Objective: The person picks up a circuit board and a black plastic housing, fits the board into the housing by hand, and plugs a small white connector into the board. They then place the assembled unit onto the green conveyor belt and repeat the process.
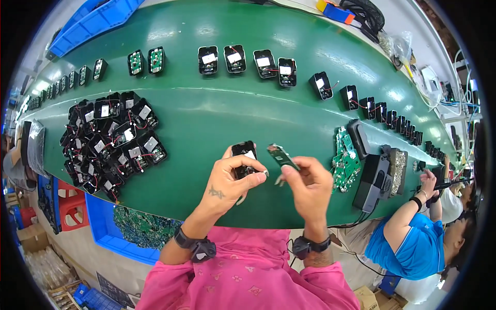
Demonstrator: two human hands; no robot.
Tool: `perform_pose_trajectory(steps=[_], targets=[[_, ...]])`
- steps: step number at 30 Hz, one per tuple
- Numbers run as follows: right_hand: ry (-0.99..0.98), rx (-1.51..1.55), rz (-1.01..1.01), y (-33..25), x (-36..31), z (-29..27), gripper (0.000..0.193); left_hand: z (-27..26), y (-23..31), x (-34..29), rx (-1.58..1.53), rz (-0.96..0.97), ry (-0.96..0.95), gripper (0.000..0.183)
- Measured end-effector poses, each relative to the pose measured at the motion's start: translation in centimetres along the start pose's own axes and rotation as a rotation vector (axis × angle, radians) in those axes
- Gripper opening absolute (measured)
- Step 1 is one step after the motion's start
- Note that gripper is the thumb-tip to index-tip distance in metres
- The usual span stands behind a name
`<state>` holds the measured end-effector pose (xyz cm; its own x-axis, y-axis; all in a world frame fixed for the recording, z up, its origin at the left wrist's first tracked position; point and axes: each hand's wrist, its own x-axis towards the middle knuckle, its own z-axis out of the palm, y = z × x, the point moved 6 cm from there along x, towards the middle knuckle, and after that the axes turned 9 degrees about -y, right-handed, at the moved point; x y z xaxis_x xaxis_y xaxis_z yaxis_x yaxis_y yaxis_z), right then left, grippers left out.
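Black plastic housing (244, 150), one, with a white patch inside: near the middle of the green table (196, 129), in the left hand (227, 178). I log the left fingers as curled about its near part, thumb drawn in toward the index finger; what sits at the thumb tip is too small for me to tell.

Green circuit board (280, 155), one, narrow, held tilted: just right of the housing and apart from it. I log the right hand (310, 194) as pinching its near end between thumb and fingers.

Pile of black housings (111, 137), many with red wires: left. Row of similar housings, curving across the far side; two of them, far left of centre, show green boards (156, 60) inside.

Green boards, heaped (345, 163): right, beside a black device (373, 178).

Blue bin (98, 222) of boards: near left, below the table edge. Blue crate (93, 28): far left.

Co-worker in a blue shirt (408, 248): near right, one arm reaching to the table.
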<state>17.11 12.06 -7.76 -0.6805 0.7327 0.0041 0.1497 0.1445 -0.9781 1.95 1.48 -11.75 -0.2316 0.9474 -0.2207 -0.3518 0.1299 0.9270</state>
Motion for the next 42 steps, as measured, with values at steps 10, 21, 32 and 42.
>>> perform_pose_trajectory(steps=[10,21,32,42], targets=[[0.044,-0.204,-0.207,-0.4,-1.2,2.9,0.026,0.3,2.0,0.2,0.118,0.226,0.279,0.031],[0.069,-0.243,-0.221,-1.1,-1.6,2.4,0.023,-0.2,1.2,0.6,0.224,0.135,0.131,0.051],[0.077,-0.225,-0.212,-1.3,-2.1,2.0,0.023,0.1,1.6,0.6,0.245,0.066,0.070,0.060],[0.017,-0.266,-0.273,-1.1,-2.1,1.8,0.030,0.7,1.3,0.5,-0.035,0.014,0.005,0.085]])
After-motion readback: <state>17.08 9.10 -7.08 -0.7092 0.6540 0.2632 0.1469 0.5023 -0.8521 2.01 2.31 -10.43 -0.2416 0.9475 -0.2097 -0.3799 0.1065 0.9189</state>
